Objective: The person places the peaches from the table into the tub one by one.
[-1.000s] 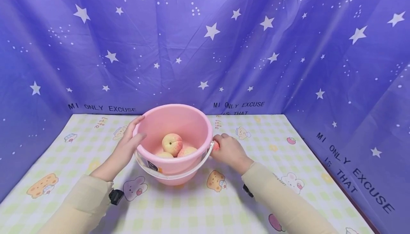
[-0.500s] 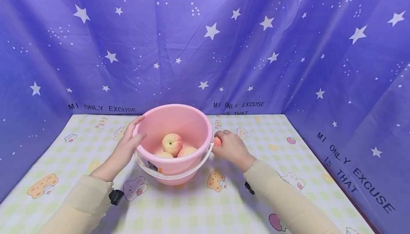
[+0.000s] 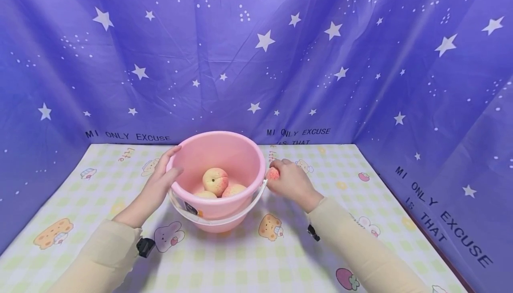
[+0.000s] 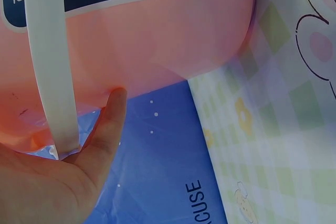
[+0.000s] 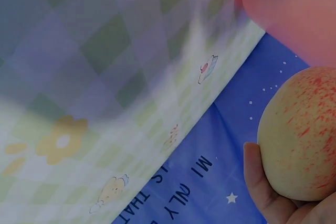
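A pink bucket (image 3: 218,210) stands on the table in the head view, its white handle (image 3: 236,218) hanging down in front. Several peaches (image 3: 215,181) lie inside. At the bucket's left side, my left hand (image 3: 154,186) holds the rim, thumb lapping over it. In the left wrist view, a finger (image 4: 111,119) of that hand lies against the outer wall. Just right of the bucket, my right hand (image 3: 292,184) grips another red-speckled peach (image 5: 304,135), raised beside the rim. Only part of this peach (image 3: 273,173) shows in the head view.
A green-and-white checked cloth with cartoon prints covers the table (image 3: 320,257). Purple star-patterned curtains (image 3: 224,52) enclose the back and both sides.
My right hand has risen slightly and shifted a little to the right and away from me with the peach. The left hand and the bucket have stayed in place.
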Tool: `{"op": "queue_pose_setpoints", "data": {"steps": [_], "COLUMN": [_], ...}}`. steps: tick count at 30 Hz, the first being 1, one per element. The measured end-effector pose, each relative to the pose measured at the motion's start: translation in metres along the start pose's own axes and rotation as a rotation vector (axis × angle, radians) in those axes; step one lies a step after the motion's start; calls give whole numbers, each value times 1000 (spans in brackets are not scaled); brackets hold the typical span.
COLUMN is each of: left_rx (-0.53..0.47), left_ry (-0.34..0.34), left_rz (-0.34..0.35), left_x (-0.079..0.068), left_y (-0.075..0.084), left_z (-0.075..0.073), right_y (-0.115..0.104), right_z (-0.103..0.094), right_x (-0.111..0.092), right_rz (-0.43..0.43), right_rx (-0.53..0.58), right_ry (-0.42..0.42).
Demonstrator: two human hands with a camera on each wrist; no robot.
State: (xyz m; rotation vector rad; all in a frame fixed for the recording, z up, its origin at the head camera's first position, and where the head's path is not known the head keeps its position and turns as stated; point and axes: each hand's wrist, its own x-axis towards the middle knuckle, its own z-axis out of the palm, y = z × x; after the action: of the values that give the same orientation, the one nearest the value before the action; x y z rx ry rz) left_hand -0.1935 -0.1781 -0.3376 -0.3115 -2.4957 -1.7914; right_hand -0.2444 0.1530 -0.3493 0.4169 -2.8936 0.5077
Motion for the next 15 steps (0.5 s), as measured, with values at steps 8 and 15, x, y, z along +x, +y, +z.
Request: {"op": "queue_pose_setpoints", "data": {"steps": [8, 15], "left_rx": [8, 2], "left_ry": [0, -3], "left_rz": [-7, -6], "left_x": [0, 0], "left_y": [0, 0], "left_z": [-1, -1], "right_y": [0, -2], "right_z": [-5, -13], "right_x": [1, 3], "right_rz": [16, 12], "right_rx": [22, 62], "right_ry": [17, 76]}}
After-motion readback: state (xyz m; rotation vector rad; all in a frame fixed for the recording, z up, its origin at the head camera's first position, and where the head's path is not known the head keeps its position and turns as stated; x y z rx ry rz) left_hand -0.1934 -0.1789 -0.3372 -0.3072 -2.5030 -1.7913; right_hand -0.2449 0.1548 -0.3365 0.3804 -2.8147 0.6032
